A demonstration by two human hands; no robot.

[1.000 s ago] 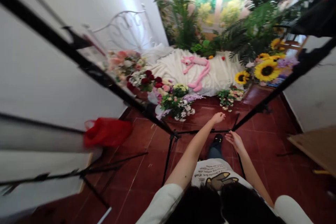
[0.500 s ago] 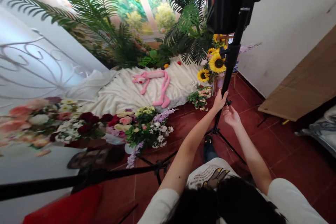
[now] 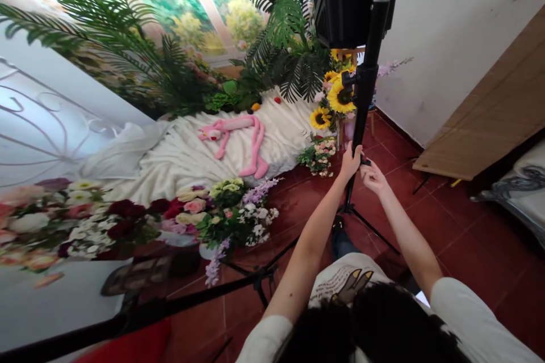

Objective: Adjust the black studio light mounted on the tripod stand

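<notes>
One black pole, standing nearer than the sunflowers: left grip wrapped round it, right grip pinching its side knob. Seems a knob-adjusting step; any turn calls for holding the pole steady.

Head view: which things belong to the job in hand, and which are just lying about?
Seem part of it:
stand, gripped by the left hand
knob, at the right hand

Seem just there:
pink toy
blanket
sunflowers
board
</notes>
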